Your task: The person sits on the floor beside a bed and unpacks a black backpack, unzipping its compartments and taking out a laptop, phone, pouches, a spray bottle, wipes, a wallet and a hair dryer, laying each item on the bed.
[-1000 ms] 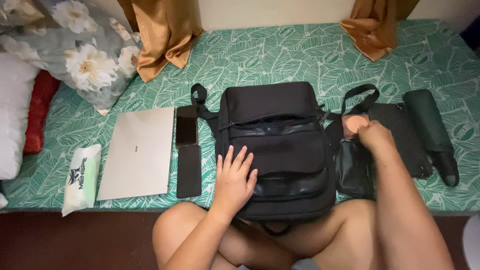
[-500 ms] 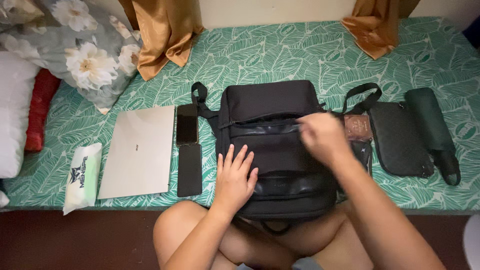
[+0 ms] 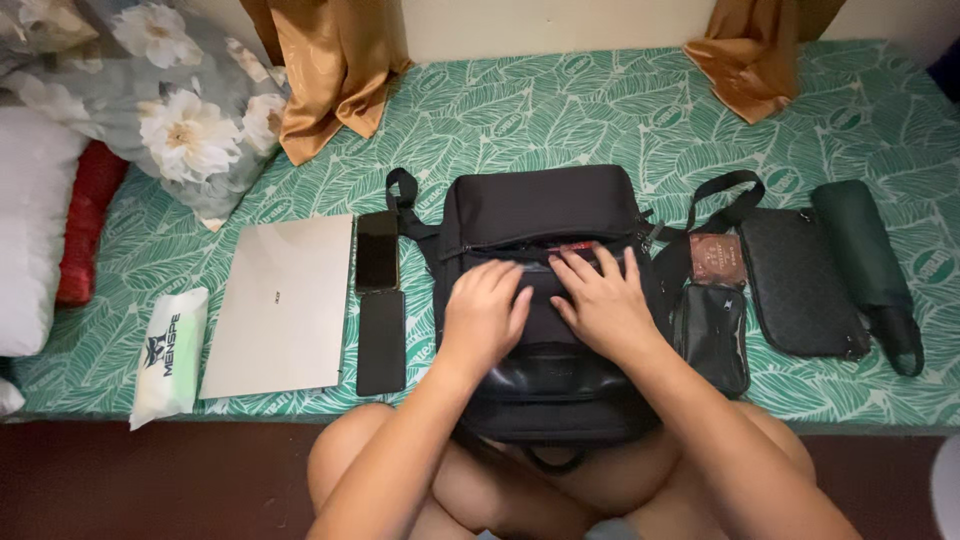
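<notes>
Now that the right hand [image 3: 603, 305] has come across from the small items, both it and the left hand [image 3: 486, 314] rest spread-fingered at the black fabric backpack's [image 3: 545, 215] open front zip pocket [image 3: 545, 247].

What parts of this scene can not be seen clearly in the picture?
- Inside of the black backpack: head view, hidden by its flap and both hands.
- Left hand and right hand fingertips: curled at the pocket opening; grip unclear.
- Red item in the opening: too small to identify.
- White pillow: cut off by the left edge.
</notes>
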